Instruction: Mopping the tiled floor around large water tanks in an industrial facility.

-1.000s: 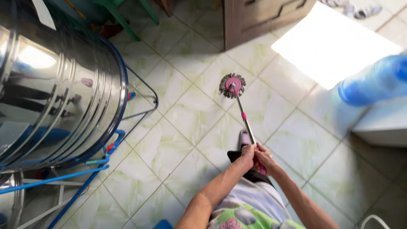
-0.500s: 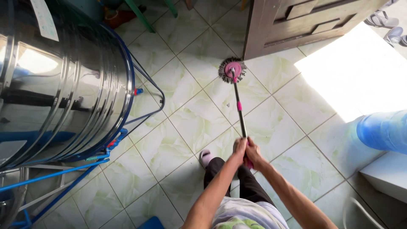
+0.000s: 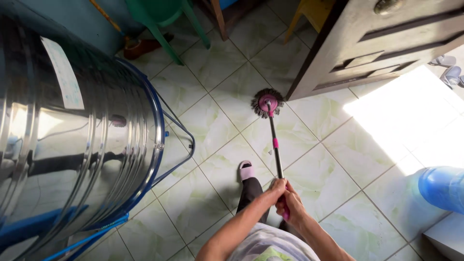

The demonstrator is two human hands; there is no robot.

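Two hands close around the near end of a mop handle, the left hand wrapped high on the shaft and the right hand just beneath it, nearer the body, so both grips are shut tight on the handle. Stacking them this way gives leverage, it seems, for pushing the long shaft away from the body. The handle is dark with a pink band partway along, and it slants out to the far side, where the round mop head, a pink disc ringed with grey fringe, lies flat on the tiled floor. The head rests just beside the lower corner of a wooden door, which stands to the right.

One foot in a pale slipper is planted on the tiles just left of the handle, clear of the mop head.

At the left, a large shiny steel tank lies in a blue metal frame. Farther off stand the legs of a green plastic chair and, beside it, part of a yellow stool. A bright patch of sunlight falls across the tiles on the right, and a blue water bottle lies at the near right edge.
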